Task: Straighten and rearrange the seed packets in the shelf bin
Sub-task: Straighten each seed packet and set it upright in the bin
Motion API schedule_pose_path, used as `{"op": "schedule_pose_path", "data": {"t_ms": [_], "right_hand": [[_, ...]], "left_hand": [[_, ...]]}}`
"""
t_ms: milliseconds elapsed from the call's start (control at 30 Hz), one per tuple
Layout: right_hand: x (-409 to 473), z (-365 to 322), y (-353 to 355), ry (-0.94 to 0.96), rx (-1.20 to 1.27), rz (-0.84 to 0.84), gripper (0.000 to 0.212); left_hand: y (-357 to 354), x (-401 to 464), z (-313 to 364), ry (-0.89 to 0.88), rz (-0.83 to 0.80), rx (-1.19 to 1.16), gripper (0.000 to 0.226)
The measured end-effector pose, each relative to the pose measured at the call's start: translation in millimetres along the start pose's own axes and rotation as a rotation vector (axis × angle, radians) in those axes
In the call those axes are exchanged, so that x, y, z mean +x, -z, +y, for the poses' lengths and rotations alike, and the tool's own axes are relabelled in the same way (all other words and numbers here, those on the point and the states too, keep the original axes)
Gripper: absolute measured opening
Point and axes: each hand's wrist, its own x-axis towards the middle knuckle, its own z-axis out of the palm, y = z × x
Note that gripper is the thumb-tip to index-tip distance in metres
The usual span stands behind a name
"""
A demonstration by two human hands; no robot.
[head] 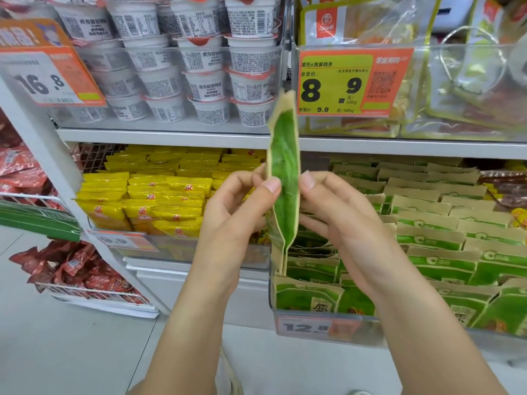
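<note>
1. A shopper's left hand (236, 206) and right hand (336, 212) pinch a flat green-and-kraft-paper seed packet (283, 178) from either side, holding it upright and edge-on above the front-left corner of the clear plastic shelf bin (319, 323), apparently to square it before slotting it in.
2. Matching green packets (445, 240) stand in leaning rows behind the bin's front wall, some askew.
3. Yellow foil snack packets (159, 192) fill the neighbouring bin to the left.
</note>
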Motion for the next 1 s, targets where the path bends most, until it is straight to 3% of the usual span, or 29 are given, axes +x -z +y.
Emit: {"op": "schedule_pose_path", "data": {"t_ms": [233,433,733,800,900,1000], "right_hand": [[-1.5,3.9,-2.2,-0.058,-0.066,-0.139,0.038],[-2.2,1.7,5.9,0.028,-0.071,-0.128,0.03],[-4.5,-5.8,3.8,0.143,-0.144,-0.073,0.024],[-4.3,-0.3,5.1,0.201,-0.273,0.039,0.03],[-6.3,4.4,6.1,0.401,-0.705,0.201,0.032],[-6.5,6.5,5.7,0.489,-0.807,0.217,0.039]], "left_hand": [[-4.2,1.0,-4.2,-0.093,0.165,-0.132,0.031],[-0.5,1.9,-4.4,-0.042,0.057,-0.037,0.052],[2.7,0.2,1.2,0.021,-0.007,-0.086,0.049],[3.7,-0.3,4.1,0.043,-0.033,-0.088,0.051],[2.3,-1.4,8.5,0.058,-0.028,-0.099,0.043],[0.1,-2.5,10.7,0.048,0.008,-0.055,0.033]]}}
